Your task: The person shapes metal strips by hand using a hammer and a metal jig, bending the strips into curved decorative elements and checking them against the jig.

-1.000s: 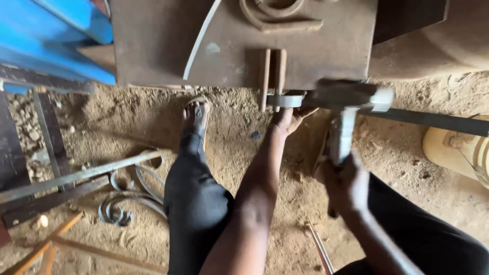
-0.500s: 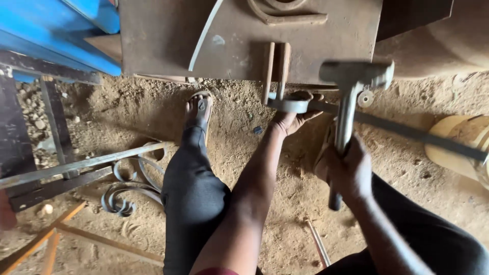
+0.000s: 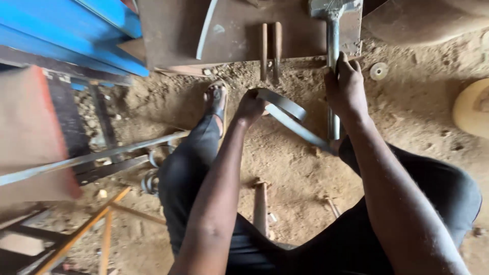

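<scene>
- At the far left, blue-painted metal sections [image 3: 46, 35] are seen above a leaning flat steel bar [image 3: 91, 158], with scrolled iron pieces [image 3: 150, 178] lying on the dirt floor [image 3: 417, 117] below it.
- A sandalled foot [image 3: 216, 99] is planted on the floor just under the edge of the rusty steel plate [image 3: 173, 35], which serves as the desk.
- A curved metal strip [image 3: 206, 25] is laid across that plate, and two upright pegs [image 3: 270, 48] are fixed near its lower edge.
- The left hand [image 3: 250, 106] is closed around the bent end of the flat metal strip [image 3: 293, 122]; its grip is clamped on the strip.
- The strip is held low, off the plate and just below the pegs, and it runs down to the right toward the knee. One hooked bend is already formed at the held end, while the remainder appears straight, so the shaping is judged to be only begun.
- A wooden handle [image 3: 261, 203] is seen lying on the floor between the legs.
- The right hand [image 3: 346, 84] is wrapped tight around the steel shaft of the hammer [image 3: 333, 30]; the hammer head is raised to the plate's upper edge, apart from the strip.
- A small disc [image 3: 379, 71] lies on the floor to the right, and a pale round object [image 3: 471, 107] is cut off by the edge.
</scene>
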